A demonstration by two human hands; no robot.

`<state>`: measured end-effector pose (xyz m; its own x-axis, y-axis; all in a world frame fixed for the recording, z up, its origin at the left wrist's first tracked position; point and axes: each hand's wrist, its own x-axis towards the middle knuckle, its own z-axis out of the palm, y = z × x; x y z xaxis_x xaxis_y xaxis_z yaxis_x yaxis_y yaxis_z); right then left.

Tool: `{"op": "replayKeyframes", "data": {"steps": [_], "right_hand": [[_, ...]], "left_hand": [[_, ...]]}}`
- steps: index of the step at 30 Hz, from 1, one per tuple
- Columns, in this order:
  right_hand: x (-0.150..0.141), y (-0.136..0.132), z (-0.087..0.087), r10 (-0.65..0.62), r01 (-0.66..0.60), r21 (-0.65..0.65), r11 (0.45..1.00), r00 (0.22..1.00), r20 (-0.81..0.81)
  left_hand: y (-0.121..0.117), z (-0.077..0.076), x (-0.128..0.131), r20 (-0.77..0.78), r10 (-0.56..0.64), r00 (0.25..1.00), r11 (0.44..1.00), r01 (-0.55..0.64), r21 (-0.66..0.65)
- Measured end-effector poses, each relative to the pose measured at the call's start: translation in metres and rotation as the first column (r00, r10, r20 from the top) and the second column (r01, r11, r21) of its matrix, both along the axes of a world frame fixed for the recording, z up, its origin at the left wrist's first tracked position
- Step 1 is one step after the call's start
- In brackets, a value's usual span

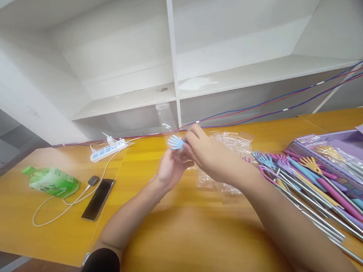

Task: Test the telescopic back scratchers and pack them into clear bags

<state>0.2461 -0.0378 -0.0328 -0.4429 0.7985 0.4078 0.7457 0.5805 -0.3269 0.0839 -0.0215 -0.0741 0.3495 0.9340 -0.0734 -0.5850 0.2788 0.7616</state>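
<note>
A light-blue hand-shaped back scratcher head shows between my hands above the table. My right hand is closed, pinching the back scratcher just behind its blue fingers; the rest of it is hidden. From below, my left hand closes around the lower end of a clear plastic bag, which stands up behind the blue head. Its exact grip is partly hidden. More clear plastic bags lie in a heap beyond my right forearm. To the right are several back scratchers with metal rods and coloured handles.
A purple box with wrapped back scratchers stands at the right. On the left are a green bottle, a black phone, an earphone case and a power strip. White shelving and cables border the table's back.
</note>
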Motion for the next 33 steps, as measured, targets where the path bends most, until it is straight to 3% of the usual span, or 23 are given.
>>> {"op": "replayKeyframes", "data": {"steps": [4, 9, 15, 18, 24, 33], "right_hand": [[-0.003, -0.011, 0.000, 0.081, -0.081, -0.066, 0.995, 0.997, 0.006], [-0.003, -0.010, 0.004, 0.058, -0.066, -0.118, 0.991, 0.996, -0.068], [0.003, -0.007, 0.014, -0.010, -0.025, -0.168, 0.985, 0.979, -0.203], [0.006, -0.008, 0.018, -0.040, 0.008, -0.185, 0.983, 0.984, -0.171], [0.008, -0.006, 0.021, -0.085, 0.075, -0.225, 0.971, 0.996, -0.037], [0.015, 0.009, 0.014, -0.041, -0.021, -0.305, 0.952, 0.980, -0.195]], "left_hand": [[0.005, 0.009, -0.006, 0.050, 0.208, 0.977, 0.976, -0.211, 0.060], [0.008, 0.012, -0.011, 0.056, 0.310, 0.949, 0.932, -0.315, 0.181], [0.009, 0.009, -0.012, -0.025, 0.325, 0.946, 0.892, -0.298, 0.339], [0.012, 0.009, -0.013, -0.049, 0.344, 0.938, 0.877, -0.302, 0.374], [0.014, 0.012, -0.016, -0.075, 0.380, 0.922, 0.879, -0.335, 0.339], [0.009, 0.014, -0.015, -0.080, 0.292, 0.953, 0.910, -0.251, 0.329]]}}
